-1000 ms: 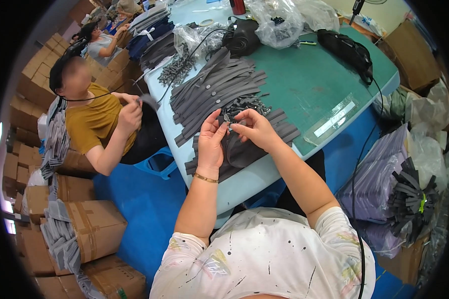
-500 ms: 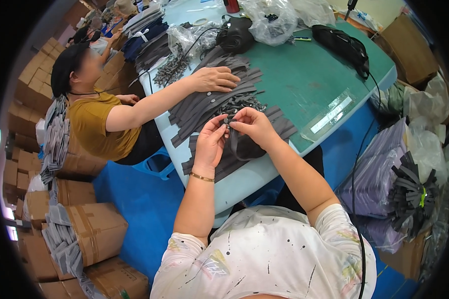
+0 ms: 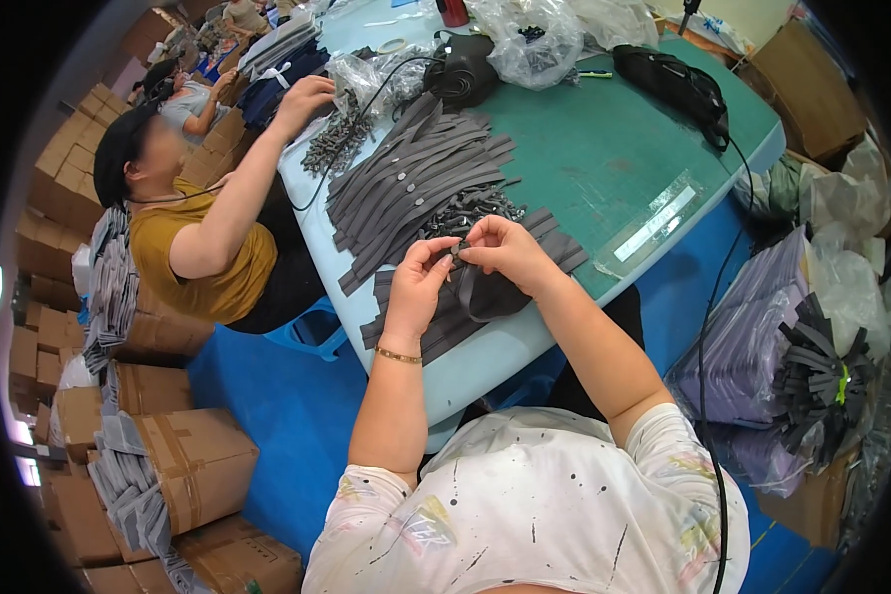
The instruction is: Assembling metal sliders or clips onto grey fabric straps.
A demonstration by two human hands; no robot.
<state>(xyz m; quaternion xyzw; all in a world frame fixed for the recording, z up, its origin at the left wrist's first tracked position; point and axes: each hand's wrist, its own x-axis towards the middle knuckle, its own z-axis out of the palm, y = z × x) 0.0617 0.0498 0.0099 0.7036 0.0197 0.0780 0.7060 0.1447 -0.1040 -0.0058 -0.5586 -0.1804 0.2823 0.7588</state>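
My left hand point(image 3: 422, 287) and my right hand point(image 3: 505, 252) meet over the near edge of the table, fingertips pinched together. Between them is the end of a dark grey fabric strip point(image 3: 473, 302), which hangs below in a loop; a small metallic piece point(image 3: 455, 253) shows at the fingertips, too small to make out fully. Just beyond my fingers lies a heap of small dark metal pieces point(image 3: 480, 205). Rows of flat dark grey strips point(image 3: 406, 188) spread around it, and more lie beneath my hands.
A co-worker point(image 3: 203, 238) sits at the table's left side, one arm raised over another pile of small parts point(image 3: 339, 139). Black bags point(image 3: 668, 89), clear plastic bags point(image 3: 530, 45) and a black cable lie across the table point(image 3: 574, 139). Cartons point(image 3: 193, 465) stand left, wrapped purple bundles point(image 3: 742, 342) right.
The co-worker's hand has left the grey strips and moved up and left towards the far edge of the table. My hands stay nearly in place, shifting slightly around the strip end.
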